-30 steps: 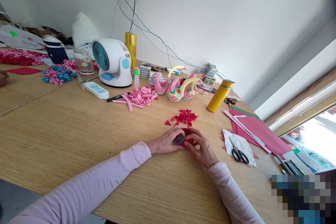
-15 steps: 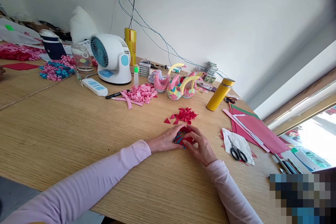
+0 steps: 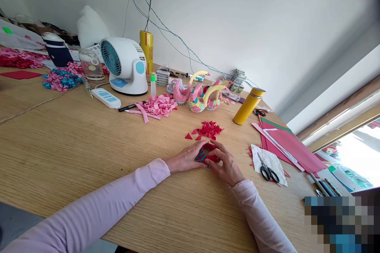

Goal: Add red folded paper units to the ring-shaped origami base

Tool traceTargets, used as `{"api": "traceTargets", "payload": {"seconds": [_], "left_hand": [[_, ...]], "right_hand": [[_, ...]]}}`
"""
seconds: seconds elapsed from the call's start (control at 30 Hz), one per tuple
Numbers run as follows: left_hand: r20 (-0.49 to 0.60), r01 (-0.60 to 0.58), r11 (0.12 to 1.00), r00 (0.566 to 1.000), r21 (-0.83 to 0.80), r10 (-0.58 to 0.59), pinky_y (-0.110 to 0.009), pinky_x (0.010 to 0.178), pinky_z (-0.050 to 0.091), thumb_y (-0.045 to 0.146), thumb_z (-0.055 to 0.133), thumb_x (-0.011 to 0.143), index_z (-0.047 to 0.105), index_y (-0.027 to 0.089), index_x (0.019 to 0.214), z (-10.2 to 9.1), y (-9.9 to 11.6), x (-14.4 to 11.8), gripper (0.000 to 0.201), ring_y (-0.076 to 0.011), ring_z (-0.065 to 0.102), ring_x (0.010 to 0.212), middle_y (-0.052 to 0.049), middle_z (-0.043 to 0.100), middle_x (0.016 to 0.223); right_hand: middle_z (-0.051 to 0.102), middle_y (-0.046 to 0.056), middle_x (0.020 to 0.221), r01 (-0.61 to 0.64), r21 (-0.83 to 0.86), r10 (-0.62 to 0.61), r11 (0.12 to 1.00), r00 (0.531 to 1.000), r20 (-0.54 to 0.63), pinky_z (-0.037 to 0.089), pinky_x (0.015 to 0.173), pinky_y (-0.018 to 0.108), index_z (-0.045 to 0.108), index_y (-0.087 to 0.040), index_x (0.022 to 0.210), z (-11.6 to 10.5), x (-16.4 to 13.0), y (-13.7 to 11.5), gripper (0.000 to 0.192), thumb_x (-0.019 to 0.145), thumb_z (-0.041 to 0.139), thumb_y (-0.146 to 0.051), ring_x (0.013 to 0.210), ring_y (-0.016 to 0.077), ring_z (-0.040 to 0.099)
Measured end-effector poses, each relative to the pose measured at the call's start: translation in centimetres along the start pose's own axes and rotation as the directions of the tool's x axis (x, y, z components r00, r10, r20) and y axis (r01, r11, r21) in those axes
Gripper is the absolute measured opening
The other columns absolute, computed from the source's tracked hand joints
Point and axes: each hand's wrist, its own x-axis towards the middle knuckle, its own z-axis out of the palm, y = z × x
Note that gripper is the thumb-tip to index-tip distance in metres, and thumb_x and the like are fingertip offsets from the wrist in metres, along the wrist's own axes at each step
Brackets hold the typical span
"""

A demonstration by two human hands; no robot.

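Wooden table (image 3: 89, 134): paper model (image 3: 207, 156) between both hands' grip.

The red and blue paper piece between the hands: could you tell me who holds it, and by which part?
Both hands hold the red and blue paper piece: the left hand cups its left side, the right hand its right side and top. Exact finger contact is hidden.

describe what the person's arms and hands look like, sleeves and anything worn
Both arms wear plain long pale pink sleeves that end at the wrists. The left hand and right hand are bare: no gloves, and no rings, watch or bracelet show on them.
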Motion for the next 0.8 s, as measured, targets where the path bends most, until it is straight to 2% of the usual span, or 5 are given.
{"api": "traceTargets", "payload": {"seconds": [0.27,0.43,0.57,0.7,0.8], "left_hand": [[0.001,-0.005,1.000,1.000,-0.005,0.005,-0.042,0.105,0.037,0.027,0.076,0.070,0.033,0.024,0.136,0.1,-0.3,-0.1,0.079,-0.0270,0.043,0.127,-0.011,0.044,0.138],[-0.037,-0.059,0.998,0.998,0.002,0.060,-0.044,0.108,0.034,0.028,0.075,0.071,0.032,0.024,0.137,0.2,-0.8,-0.2,0.079,-0.0278,0.039,0.131,-0.012,0.039,0.142],[-0.014,-0.025,1.000,1.000,0.016,0.025,-0.043,0.106,0.037,0.034,0.079,0.064,0.030,0.022,0.139,0.1,-0.6,-0.3,0.090,-0.0287,0.043,0.127,-0.013,0.044,0.138],[-0.004,0.048,0.998,0.999,0.036,-0.048,-0.046,0.111,0.030,0.049,0.064,0.079,0.025,0.022,0.143,-0.2,0.2,-0.5,0.079,-0.0303,0.031,0.136,-0.014,0.032,0.147],[-0.024,0.057,0.996,0.998,0.070,-0.056,-0.046,0.111,0.029,0.053,0.055,0.085,0.027,0.023,0.143,-0.2,0.5,-0.7,0.071,-0.0297,0.029,0.136,-0.014,0.033,0.145]], "right_hand": [[0.047,0.017,0.137,0.026,-0.017,-0.026,1.000,1.000,-0.004,0.047,0.093,0.046,0.066,-0.018,0.085,0.1,0.0,0.3,0.013,0.082,0.060,-0.030,0.115,0.0294,0.056],[0.049,0.016,0.134,0.053,-0.048,-0.054,0.997,0.998,-0.033,0.044,0.098,0.045,0.066,-0.020,0.094,0.4,-0.3,0.4,0.016,0.081,0.062,-0.030,0.120,0.0284,0.052],[0.050,0.014,0.133,0.053,-0.028,-0.054,0.998,0.998,-0.044,0.045,0.096,0.042,0.066,-0.021,0.092,0.6,-0.4,0.4,0.014,0.080,0.063,-0.028,0.119,0.0278,0.053],[0.050,0.014,0.133,0.069,0.009,-0.068,0.998,0.996,-0.057,0.046,0.095,0.041,0.065,-0.021,0.091,0.8,-0.5,0.3,0.014,0.078,0.062,-0.019,0.118,0.0272,0.054],[0.051,0.012,0.132,0.089,0.064,-0.084,0.994,0.994,-0.071,0.045,0.095,0.041,0.061,-0.021,0.091,1.2,-0.5,0.0,0.015,0.077,0.060,-0.015,0.118,0.0254,0.054]]}}
